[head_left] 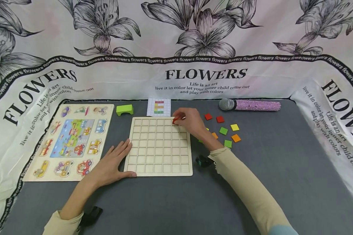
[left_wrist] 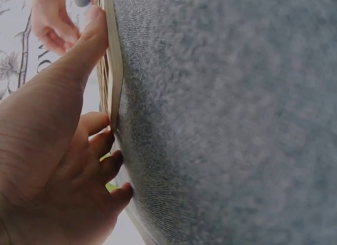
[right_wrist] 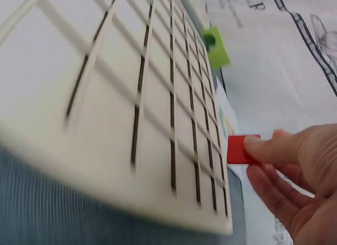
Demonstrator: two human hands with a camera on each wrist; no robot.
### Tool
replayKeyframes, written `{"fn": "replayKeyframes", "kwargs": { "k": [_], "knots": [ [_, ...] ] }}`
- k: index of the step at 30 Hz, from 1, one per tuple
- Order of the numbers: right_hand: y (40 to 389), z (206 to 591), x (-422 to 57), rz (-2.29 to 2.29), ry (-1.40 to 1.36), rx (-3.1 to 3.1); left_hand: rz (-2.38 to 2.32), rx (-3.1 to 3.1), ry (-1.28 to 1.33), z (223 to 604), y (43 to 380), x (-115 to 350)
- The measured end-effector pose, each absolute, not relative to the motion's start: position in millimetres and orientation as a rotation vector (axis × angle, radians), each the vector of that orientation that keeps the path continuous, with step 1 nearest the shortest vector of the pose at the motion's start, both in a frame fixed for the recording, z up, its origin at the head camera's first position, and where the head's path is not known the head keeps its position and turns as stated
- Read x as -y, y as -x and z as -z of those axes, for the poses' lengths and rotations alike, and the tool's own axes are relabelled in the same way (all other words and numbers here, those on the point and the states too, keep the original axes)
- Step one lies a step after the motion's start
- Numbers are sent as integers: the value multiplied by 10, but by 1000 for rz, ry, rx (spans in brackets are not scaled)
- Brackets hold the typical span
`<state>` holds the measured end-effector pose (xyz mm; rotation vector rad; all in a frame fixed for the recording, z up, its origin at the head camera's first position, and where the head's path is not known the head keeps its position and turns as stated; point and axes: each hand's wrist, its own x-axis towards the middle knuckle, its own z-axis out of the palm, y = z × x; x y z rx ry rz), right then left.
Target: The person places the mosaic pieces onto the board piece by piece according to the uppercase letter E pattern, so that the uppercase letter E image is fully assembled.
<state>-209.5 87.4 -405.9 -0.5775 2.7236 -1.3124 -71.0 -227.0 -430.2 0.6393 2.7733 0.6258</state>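
A wooden grid board point(head_left: 159, 151) lies flat on the grey table, its square cells bare. Over its far edge, right of the middle, my right hand point(head_left: 192, 121) pinches a red square tile point(right_wrist: 237, 149) between thumb and fingers. In the right wrist view that tile is held near the board's rim; whether it touches the board I cannot tell. My left hand point(head_left: 113, 164) lies at the board's left side, fingers extended along the edge and thumb at the near left corner. Behind the board lies a paper card point(head_left: 150, 107) with a small grid of coloured squares.
Several loose red, green, yellow and orange tiles point(head_left: 223, 131) lie right of the board, some partly hidden by the right forearm. A wooden vehicle puzzle point(head_left: 72, 112) lies at left, a green arch block point(head_left: 125, 109) behind. A microphone point(head_left: 250, 104) lies at the back right.
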Motion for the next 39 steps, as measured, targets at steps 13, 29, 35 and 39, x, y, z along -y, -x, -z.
{"fn": "replayKeyframes", "kwargs": {
  "k": [13,29,35,39],
  "knots": [
    [2104,4079,-217,1342,771,-2533,-648,-2793,-657,4291,701,2263],
    [2149,4240,-88,1122,764,-2633,-640,-2779,-619,4310,721,2260],
    [2134,4257,-58,1061,730,-2656,-652,-2781,-620,4322,719,2256],
    [2124,4251,-24,1025,727,-2675,-642,-2783,-613,4324,723,2271]
  ]
}}
